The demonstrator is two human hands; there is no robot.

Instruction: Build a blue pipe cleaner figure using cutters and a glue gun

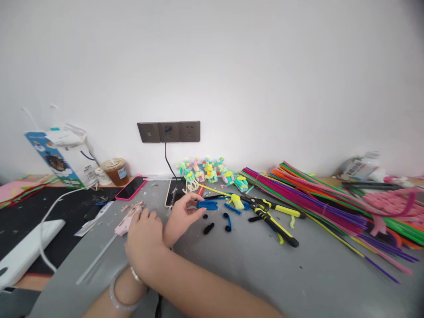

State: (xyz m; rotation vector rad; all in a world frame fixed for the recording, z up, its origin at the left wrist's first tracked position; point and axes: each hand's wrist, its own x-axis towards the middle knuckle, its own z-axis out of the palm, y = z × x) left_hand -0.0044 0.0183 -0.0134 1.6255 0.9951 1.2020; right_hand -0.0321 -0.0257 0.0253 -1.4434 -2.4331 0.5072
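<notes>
Two bare forearms cross low in front of the camera, the right forearm (212, 282) slanting up to the left over the left forearm (102, 300), which wears a pale bangle (115, 293) (a second, thinner one sits nearer the wrist). They reach across a grey tabletop (251, 278).

A long bundle of coloured fuzzy stems (314, 210) spreads over the right side. Yellow-and-black pliers (274, 227) lie beside it, handles splayed towards the viewer.

The right hand (144, 229), at the far end of the crossing arm, is back-up with fingers bent over a pale pink piece (124, 224); its palm is hidden, so I cannot tell whether it grips. The left hand (182, 216) emerges beyond it, wrist bent to the right, thumb and forefinger curved apart in a loose C. Their tips reach the left end of a folded blue piece (209, 205), near the table's centre; I cannot tell whether they pinch it.

Just below lie a blue strip (229, 221) with curled black ends and a small black piece (208, 228).
</notes>
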